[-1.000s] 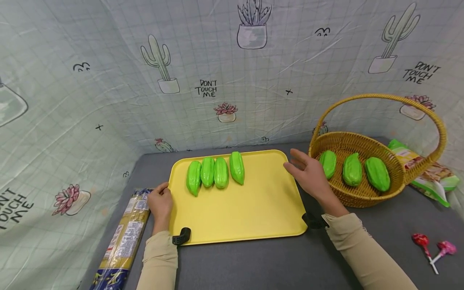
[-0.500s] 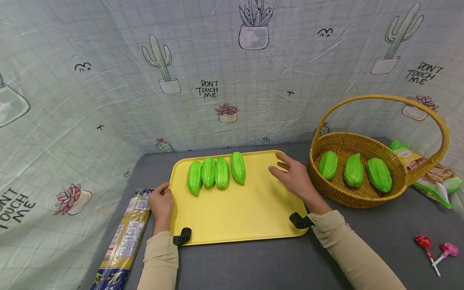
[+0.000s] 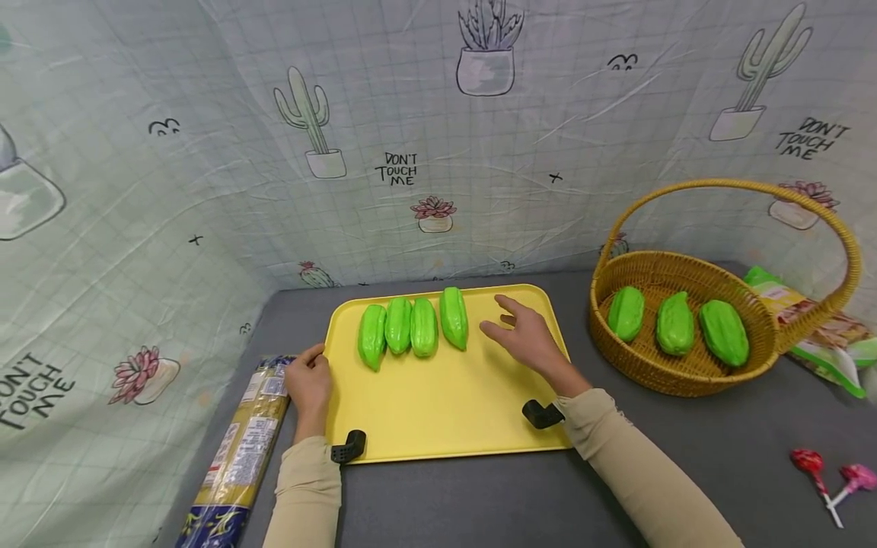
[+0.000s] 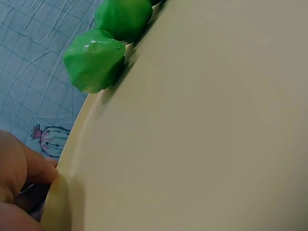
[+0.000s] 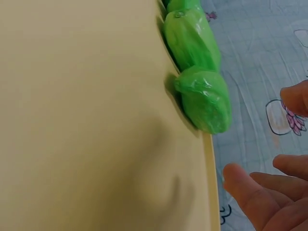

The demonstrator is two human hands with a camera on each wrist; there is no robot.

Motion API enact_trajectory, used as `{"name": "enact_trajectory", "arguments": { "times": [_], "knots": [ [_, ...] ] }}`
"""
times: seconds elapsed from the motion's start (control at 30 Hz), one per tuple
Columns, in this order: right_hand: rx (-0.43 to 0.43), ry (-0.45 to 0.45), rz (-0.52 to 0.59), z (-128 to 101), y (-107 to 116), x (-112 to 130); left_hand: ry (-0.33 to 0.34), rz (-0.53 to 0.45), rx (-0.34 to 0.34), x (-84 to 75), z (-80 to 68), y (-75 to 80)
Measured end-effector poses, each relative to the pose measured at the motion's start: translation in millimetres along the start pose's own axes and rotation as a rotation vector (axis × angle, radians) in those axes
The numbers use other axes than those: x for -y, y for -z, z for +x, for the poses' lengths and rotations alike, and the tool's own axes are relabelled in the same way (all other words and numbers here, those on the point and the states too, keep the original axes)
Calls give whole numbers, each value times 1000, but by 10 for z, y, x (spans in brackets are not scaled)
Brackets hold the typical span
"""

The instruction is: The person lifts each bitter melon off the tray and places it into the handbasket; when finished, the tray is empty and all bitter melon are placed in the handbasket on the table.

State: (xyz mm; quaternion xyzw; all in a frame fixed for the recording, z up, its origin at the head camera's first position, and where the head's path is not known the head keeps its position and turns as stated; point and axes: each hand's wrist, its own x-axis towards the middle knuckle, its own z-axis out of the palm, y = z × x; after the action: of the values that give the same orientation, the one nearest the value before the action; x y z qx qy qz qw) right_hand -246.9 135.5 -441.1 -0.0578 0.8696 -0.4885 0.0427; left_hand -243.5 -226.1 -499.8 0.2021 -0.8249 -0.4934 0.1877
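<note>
A yellow tray (image 3: 445, 411) lies on the grey table with four green gourds (image 3: 411, 327) in a row along its far edge. My left hand (image 3: 310, 378) grips the tray's left rim, thumb on the edge; in the left wrist view the left hand (image 4: 21, 175) touches the tray (image 4: 192, 134) near the leftmost gourd (image 4: 94, 60). My right hand (image 3: 508, 325) hovers open over the tray, fingers spread, just right of the rightmost gourd (image 3: 454, 318), apart from it. In the right wrist view the right hand (image 5: 269, 192) is near that gourd (image 5: 204, 98) and holds nothing.
A wicker basket (image 3: 658, 262) with a tall handle stands at the right and holds three green gourds (image 3: 674, 323). A snack bag (image 3: 815, 327) lies behind it, two lollipops (image 3: 822, 472) lie at the front right, and a long noodle packet (image 3: 240, 449) lies left of the tray.
My right hand has moved left from the basket's edge across the tray toward the rightmost gourd. The left hand has stayed on the tray's rim.
</note>
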Motion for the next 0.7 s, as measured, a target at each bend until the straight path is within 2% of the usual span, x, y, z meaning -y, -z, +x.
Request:
{"name": "enact_trajectory", "arguments": {
  "times": [0.43,0.7],
  "knots": [
    [32,-41,34,230,-291,-32,7,-1,-3,17,18,-23],
    [35,-27,57,278,-374,-61,2,2,-14,-7,13,-24]
  ]
}}
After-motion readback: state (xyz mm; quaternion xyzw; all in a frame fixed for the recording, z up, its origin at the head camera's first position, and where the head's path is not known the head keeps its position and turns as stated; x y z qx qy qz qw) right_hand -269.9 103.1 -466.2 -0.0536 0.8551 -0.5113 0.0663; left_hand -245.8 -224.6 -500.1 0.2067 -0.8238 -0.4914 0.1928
